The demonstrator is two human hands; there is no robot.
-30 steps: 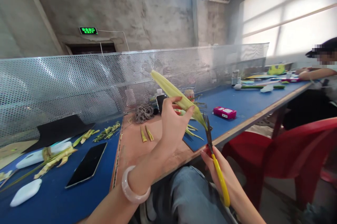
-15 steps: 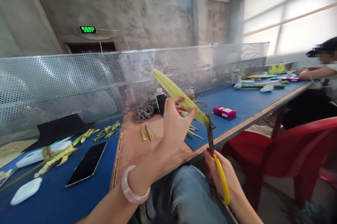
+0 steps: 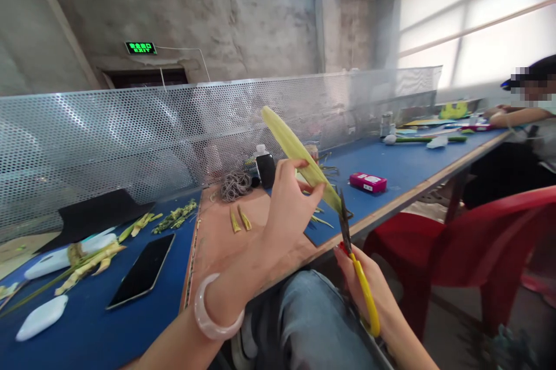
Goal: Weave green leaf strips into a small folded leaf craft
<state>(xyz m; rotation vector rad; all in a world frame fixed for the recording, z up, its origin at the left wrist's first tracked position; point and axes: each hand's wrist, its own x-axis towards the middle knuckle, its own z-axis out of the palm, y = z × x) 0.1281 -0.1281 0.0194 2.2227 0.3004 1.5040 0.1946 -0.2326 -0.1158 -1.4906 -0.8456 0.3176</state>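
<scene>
Between the thumb and fingers of my left hand (image 3: 292,196) is a long pale yellow-green leaf (image 3: 289,139), held slanting with its tip up and to the left. My right hand (image 3: 369,277) grips yellow-handled scissors (image 3: 364,286). Their dark blades meet the lower right end of the leaf; whether they cut through it I cannot tell. Below and left of my left hand, two short yellow-green leaf pieces (image 3: 240,219) lie on the brown board (image 3: 217,260). Some green strips (image 3: 321,220) show behind my left hand, partly hidden.
A black phone (image 3: 141,271), a white oval object (image 3: 42,317) and plant scraps (image 3: 176,218) lie on the left. Grey cord (image 3: 236,186) sits by the mesh divider (image 3: 174,138). A pink box (image 3: 368,182), a red chair (image 3: 460,237) and another person (image 3: 521,115) are on the right.
The leaf has tilted a little steeper, its tip shifting right. The scissor blades have moved slightly left along with its lower end. Both hands keep their hold.
</scene>
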